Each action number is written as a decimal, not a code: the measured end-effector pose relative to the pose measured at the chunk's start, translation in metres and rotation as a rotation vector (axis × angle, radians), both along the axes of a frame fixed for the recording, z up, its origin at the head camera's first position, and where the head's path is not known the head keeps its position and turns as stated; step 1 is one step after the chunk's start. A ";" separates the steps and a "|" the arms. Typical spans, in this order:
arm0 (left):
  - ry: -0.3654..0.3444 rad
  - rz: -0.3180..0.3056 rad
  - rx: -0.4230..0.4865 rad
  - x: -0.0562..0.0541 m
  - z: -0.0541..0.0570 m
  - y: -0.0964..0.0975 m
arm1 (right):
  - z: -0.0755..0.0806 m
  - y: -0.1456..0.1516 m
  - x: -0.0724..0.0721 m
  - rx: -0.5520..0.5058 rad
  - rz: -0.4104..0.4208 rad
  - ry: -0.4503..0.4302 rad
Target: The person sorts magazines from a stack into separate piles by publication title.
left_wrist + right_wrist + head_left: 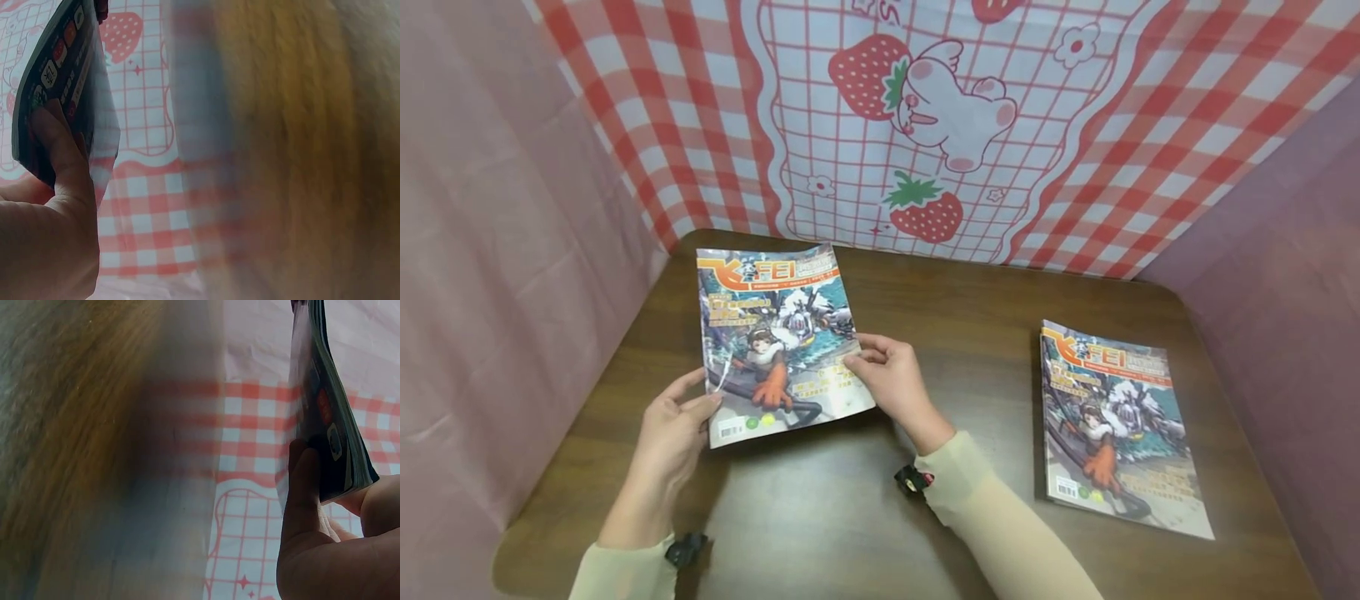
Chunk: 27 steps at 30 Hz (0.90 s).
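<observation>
Both hands hold a magazine (782,333) with a colourful illustrated cover and orange FEI lettering, above the left half of the table. The left hand (673,425) pinches its lower left edge, thumb on the cover. At the right edge, the right hand (891,379) grips it the same way. From below, the left wrist view shows the magazine's dark back cover (81,75) with fingers against it. The right wrist view shows the magazine's page edges (350,437) beside the right hand (337,544). A matching magazine (1112,433) lies face up on the right of the table.
The brown wooden table (970,333) has rounded corners. Behind it hangs a red-checked cloth (955,108) with strawberries and a white cartoon animal. Pink curtains (467,250) stand at both sides. Small black devices (687,550) are worn at the wrists.
</observation>
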<state>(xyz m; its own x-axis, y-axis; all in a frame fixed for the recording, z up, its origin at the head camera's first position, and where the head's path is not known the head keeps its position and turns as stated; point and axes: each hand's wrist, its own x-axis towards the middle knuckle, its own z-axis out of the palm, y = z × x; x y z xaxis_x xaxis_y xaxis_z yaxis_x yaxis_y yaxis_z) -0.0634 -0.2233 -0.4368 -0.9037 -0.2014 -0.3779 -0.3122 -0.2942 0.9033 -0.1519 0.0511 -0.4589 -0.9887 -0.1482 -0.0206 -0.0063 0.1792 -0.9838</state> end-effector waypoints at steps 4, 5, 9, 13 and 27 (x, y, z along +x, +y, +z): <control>-0.011 0.011 -0.005 0.002 -0.002 -0.005 | -0.001 -0.007 -0.001 0.011 0.011 -0.003; -0.013 0.015 -0.004 0.003 -0.002 -0.006 | -0.001 -0.009 -0.002 0.012 0.017 0.000; -0.025 0.037 0.008 0.004 -0.003 -0.013 | -0.001 -0.018 -0.005 0.024 0.040 0.017; -0.037 0.057 0.025 0.006 -0.003 -0.022 | -0.001 -0.028 -0.006 0.034 0.053 0.026; -0.064 0.076 0.038 0.007 -0.006 -0.047 | 0.001 -0.055 -0.011 0.063 0.105 0.022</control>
<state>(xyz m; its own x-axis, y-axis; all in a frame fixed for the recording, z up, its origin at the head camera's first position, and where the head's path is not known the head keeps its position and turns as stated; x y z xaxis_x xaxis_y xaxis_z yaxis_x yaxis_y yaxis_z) -0.0562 -0.2707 -0.4429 -0.8600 -0.2531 -0.4432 -0.3447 -0.3525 0.8700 -0.1628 -0.0037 -0.4582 -0.9682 -0.2497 -0.0119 -0.0494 0.2377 -0.9701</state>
